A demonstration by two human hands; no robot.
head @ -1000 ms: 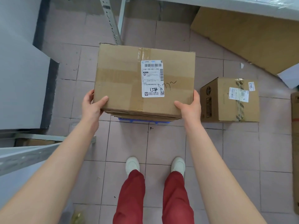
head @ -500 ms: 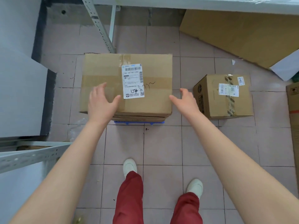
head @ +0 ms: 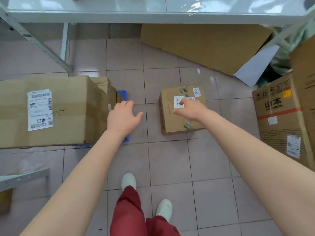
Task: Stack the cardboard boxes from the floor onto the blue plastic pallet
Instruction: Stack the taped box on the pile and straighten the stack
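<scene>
Reaching over the tiled floor [head: 170, 160], both hands are empty: left hand [head: 121, 117] fingers loosely spread beside the large labelled box [head: 49, 111], which sits on the blue pallet [head: 123, 95]. Right hand [head: 189, 109] is spread over the small taped box [head: 182, 109] on the floor; contact possibly made, cannot tell.

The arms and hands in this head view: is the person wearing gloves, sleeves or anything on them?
Nothing shows on them. The left hand and right hand are bare, with no gloves, rings or watch visible, and both forearms are uncovered as far as the picture's edge. Lower down are dark red trousers and white shoes.
</scene>
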